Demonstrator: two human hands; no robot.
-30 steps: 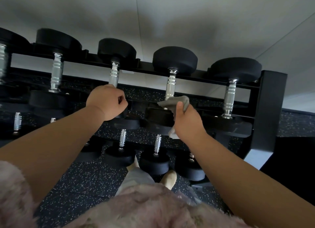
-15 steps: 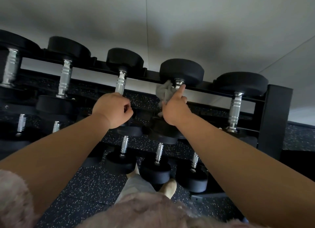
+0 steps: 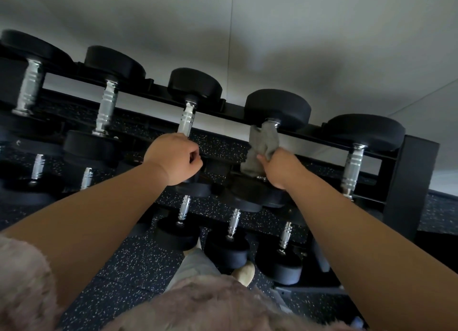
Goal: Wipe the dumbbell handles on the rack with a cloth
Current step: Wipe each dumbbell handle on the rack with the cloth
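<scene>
The right hand [image 3: 280, 168], fingers curled, bunches the cloth [image 3: 262, 145] over a mostly hidden handle [image 3: 273, 122]; at nine o'clock the left hand [image 3: 173, 157] fists round the next handle [image 3: 187, 119].

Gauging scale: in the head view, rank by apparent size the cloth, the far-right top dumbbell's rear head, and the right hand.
1. far-right dumbbell's rear head
2. cloth and right hand: they look alike, so unranked.

Dim; soft wall [image 3: 297, 33] shadows; edges bowed, left perhaps motion-blurred.
</scene>
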